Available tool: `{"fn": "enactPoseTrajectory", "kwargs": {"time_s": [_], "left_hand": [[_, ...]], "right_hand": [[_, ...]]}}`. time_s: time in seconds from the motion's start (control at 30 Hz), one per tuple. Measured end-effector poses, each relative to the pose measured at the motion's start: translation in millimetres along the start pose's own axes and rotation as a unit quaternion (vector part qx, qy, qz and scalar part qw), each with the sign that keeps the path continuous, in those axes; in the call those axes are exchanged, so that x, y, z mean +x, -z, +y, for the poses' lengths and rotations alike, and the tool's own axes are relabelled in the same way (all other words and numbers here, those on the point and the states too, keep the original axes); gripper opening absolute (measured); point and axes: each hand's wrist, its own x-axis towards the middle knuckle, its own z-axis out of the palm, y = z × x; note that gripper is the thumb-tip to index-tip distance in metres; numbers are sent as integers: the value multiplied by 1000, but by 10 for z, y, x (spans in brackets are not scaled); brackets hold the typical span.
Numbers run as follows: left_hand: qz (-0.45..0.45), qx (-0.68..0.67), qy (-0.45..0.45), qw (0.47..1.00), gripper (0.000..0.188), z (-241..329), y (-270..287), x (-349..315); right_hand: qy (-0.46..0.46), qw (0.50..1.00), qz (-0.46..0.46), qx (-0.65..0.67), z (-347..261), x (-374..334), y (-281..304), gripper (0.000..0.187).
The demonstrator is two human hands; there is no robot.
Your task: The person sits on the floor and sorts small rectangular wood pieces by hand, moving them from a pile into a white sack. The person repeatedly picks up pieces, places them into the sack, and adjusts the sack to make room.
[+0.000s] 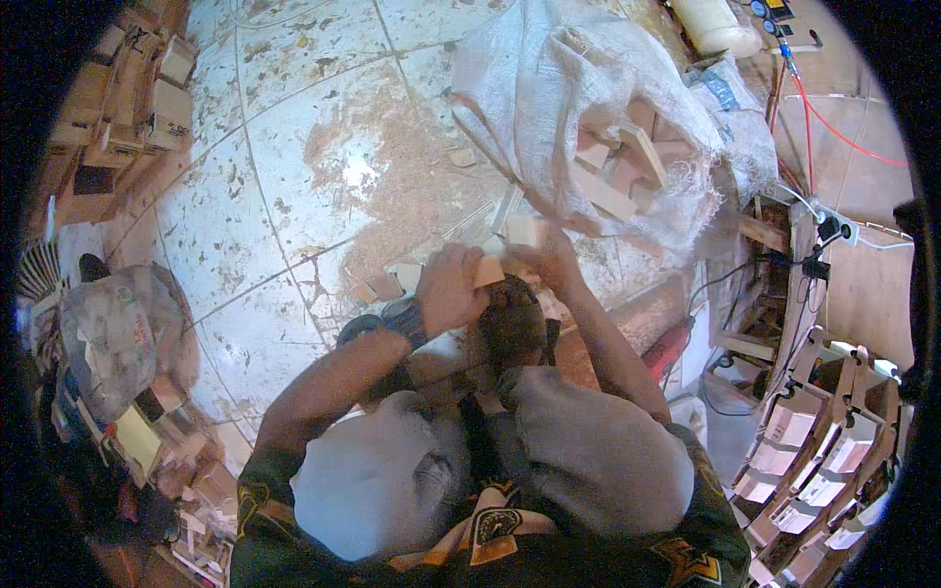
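My left hand [453,290], with a dark band on its wrist, is closed on a small wooden block [488,270] in front of my knees. Close beside it, my right hand [551,259] has its fingers curled against a pale wooden block [523,231]; its fingertips are partly hidden and blurred. A dark rounded thing [512,318] sits just below the hands, its kind unclear. Several small wood pieces [385,284] lie on the floor left of my left hand. Beyond my right hand, a white woven sack [534,93] gapes over wooden offcuts [603,193].
Sawdust [382,186] covers part of the tiled floor ahead. Wooden boxes [169,113] are stacked at far left, above a bulging bag [113,338]. On the right are a red tool [668,350], cables, a power strip [833,225] and clamped wooden pieces [784,426]. A cream tank [720,27] lies far right.
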Motion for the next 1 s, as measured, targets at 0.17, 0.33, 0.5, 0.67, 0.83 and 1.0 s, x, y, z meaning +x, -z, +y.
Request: {"fn": "enactPoseTrajectory", "kwargs": {"time_s": [0.17,0.33,0.5,0.67,0.83,1.0], "left_hand": [[24,50,-184,981,51,-131,6,275],[-64,59,-91,992,50,-226,-172,261],[-47,87,-181,979,53,-154,-356,414],[-22,93,-182,979,59,43,-440,729],[-97,76,-292,948,56,27,-537,1143],[-124,101,-470,868,16,49,-819,1296]], "right_hand": [[-130,981,-33,-141,-331,504,-206,79],[-93,967,-76,-226,-529,600,-76,66],[119,972,-20,-201,-928,-80,271,62],[149,919,129,-341,-1129,-642,886,62],[162,876,211,-403,-914,93,1473,52],[211,818,182,-502,-974,452,1491,54]]}}
